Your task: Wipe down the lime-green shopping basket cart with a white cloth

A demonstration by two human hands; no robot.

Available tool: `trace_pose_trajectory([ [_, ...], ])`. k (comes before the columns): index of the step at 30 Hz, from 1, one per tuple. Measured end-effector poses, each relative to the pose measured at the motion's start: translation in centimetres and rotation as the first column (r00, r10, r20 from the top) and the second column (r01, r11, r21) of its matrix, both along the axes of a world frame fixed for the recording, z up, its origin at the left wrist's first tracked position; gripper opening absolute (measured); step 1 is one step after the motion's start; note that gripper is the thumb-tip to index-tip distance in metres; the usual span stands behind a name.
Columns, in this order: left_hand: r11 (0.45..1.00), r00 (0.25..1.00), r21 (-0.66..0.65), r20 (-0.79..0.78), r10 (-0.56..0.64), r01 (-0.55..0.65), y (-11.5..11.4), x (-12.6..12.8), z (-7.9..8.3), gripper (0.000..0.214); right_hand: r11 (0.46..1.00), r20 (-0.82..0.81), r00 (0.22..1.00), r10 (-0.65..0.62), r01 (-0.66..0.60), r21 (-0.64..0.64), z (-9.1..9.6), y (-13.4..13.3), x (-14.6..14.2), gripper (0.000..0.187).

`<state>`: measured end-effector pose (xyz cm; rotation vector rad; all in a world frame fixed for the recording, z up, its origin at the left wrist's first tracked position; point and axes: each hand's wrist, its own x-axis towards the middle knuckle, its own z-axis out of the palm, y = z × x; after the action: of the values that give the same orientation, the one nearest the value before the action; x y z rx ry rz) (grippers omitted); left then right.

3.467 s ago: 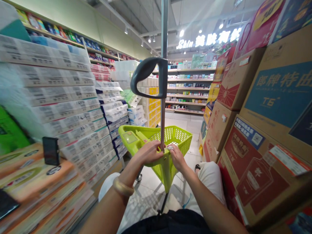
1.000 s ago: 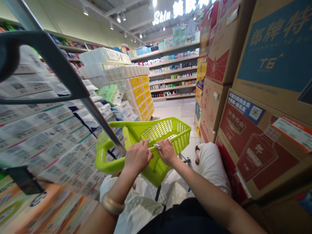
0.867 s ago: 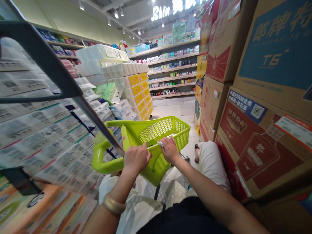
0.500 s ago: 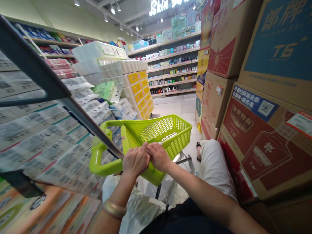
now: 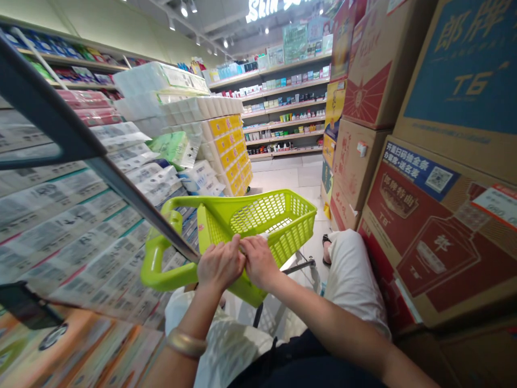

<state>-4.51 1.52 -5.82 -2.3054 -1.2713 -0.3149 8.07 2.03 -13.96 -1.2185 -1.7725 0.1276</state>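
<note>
A lime-green shopping cart [image 5: 297,229] with a perforated basket stands in front of me, angled to the right. My left hand [image 5: 221,265] is closed over the near edge of the cart, with a gold bangle [image 5: 186,343] on its wrist. Against it, thumbs close together, my right hand [image 5: 260,263] grips the same edge. A small whitish thing shows past the right fingers, too small to name. A grey pole [image 5: 139,202] slants down from the upper left, over the cart's looped handle [image 5: 151,267], to beside my left hand; its lower end is hidden.
Stacked paper packs [image 5: 92,215] line the left side, with yellow-fronted packs [image 5: 230,153] farther on. Cardboard cartons [image 5: 440,231] rise close on the right. Pale floor [image 5: 283,178] leads between them to shelves of small goods [image 5: 286,116].
The view has shifted slightly, so the cart, hands and pole sit a little farther left in the picture. Both hands keep their hold on the cart.
</note>
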Motion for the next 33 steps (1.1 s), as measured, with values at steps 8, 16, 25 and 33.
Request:
trace_pose_trajectory([
  [8,0.999,0.997,0.046,-0.070,0.023,-0.020,0.1,-0.3,-0.1,0.036,0.994,0.099,0.993,0.057,-0.066,0.087,-1.6,0.8,3.0,0.038],
  [16,1.000,1.000,0.018,0.018,0.025,-0.026,0.0,0.2,0.0,0.036,0.987,-0.033,0.986,-0.161,0.161,-0.006,-2.3,0.9,4.3,0.043],
  [25,0.999,0.997,0.027,-0.065,0.031,-0.029,0.2,0.2,0.0,0.037,0.982,0.066,0.986,0.155,-0.161,0.099,-0.7,0.0,0.6,0.048],
  [33,0.998,0.998,0.055,-0.062,0.016,-0.013,0.2,0.0,-0.1,0.036,0.994,0.084,0.994,-0.066,0.058,0.095,-3.6,1.7,6.6,0.055],
])
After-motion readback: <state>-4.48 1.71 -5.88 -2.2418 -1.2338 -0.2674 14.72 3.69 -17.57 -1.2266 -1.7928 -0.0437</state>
